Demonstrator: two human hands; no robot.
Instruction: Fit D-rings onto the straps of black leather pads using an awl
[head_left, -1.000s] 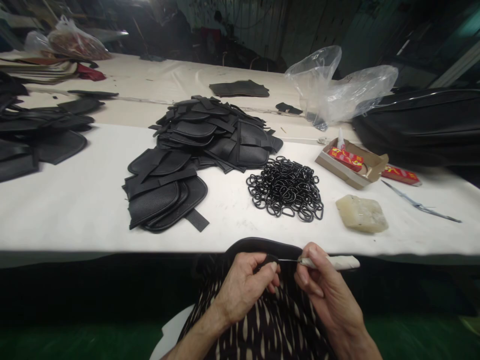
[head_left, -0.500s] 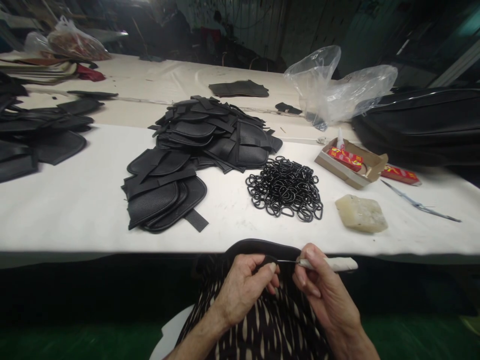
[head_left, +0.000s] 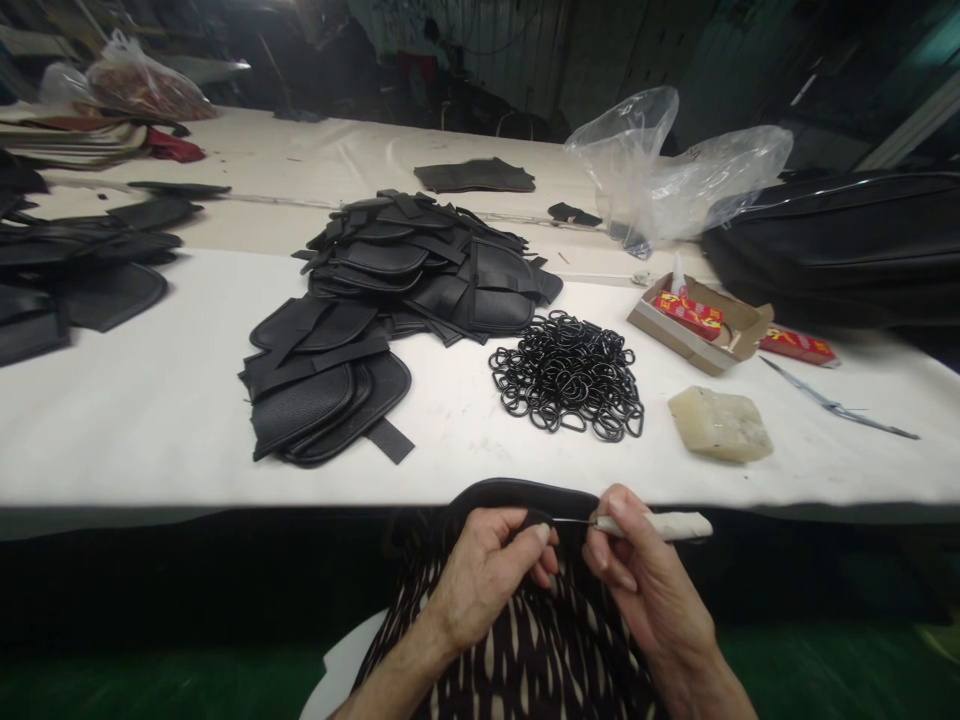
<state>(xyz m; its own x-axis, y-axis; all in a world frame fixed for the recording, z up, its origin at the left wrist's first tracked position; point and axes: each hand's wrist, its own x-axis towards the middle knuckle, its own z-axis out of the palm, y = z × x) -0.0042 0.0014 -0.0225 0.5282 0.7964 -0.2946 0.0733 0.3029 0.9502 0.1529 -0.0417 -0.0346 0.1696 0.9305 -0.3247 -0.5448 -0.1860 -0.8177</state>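
My left hand (head_left: 487,575) is closed on a black leather piece (head_left: 525,497) held over my lap, below the table's front edge. My right hand (head_left: 645,580) grips a white-handled awl (head_left: 664,525), its thin metal tip pointing left into the leather at my left thumb. On the white table (head_left: 150,400) straight ahead lie a heap of black D-rings (head_left: 570,375) and a pile of black leather pieces (head_left: 375,310).
A pale wax block (head_left: 720,425) lies right of the rings. Behind it stand an open cardboard box (head_left: 701,325) with red tubes, a clear plastic bag (head_left: 675,170) and a black bag (head_left: 847,245). Thin scissors (head_left: 832,405) lie far right. More black leather (head_left: 67,270) is stacked left.
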